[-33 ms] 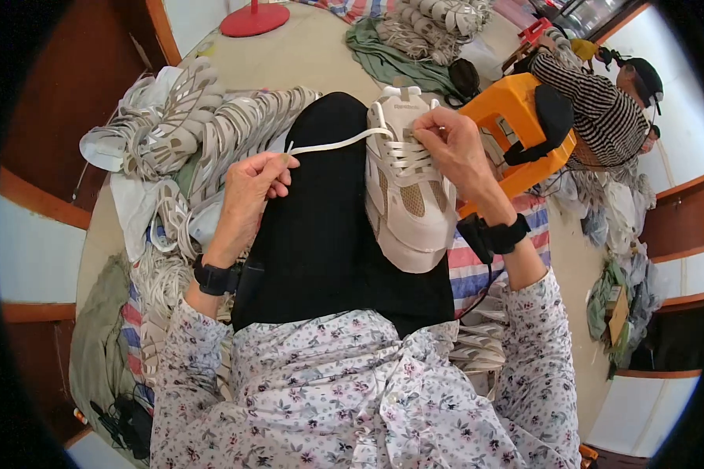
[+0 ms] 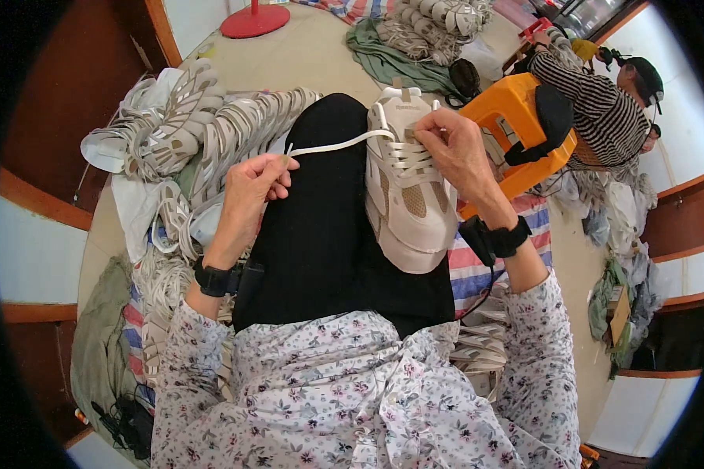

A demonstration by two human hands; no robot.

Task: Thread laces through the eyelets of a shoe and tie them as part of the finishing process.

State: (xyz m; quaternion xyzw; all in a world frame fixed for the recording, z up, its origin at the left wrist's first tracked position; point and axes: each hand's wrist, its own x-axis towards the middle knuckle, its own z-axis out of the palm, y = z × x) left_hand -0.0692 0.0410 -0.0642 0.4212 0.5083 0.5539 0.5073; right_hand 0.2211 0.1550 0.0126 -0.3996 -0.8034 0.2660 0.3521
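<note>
A beige-and-white sneaker rests on the black cloth over my lap, its toe toward me. White laces cross its front in several rows. One free length of shoelace runs left from the upper eyelets. Between thumb and fingers, my left hand pinches that lace near its tip, holding it nearly taut. My right hand is closed in a pinch at the sneaker's tongue, beside the top right eyelets. Its fingers hide what exactly lies between them.
Rows of shoe uppers lie at the left, and more laced pieces at the back. An orange plastic stool stands close on my right. Beyond it sits another person in a striped top. Striped sheeting covers part of the floor.
</note>
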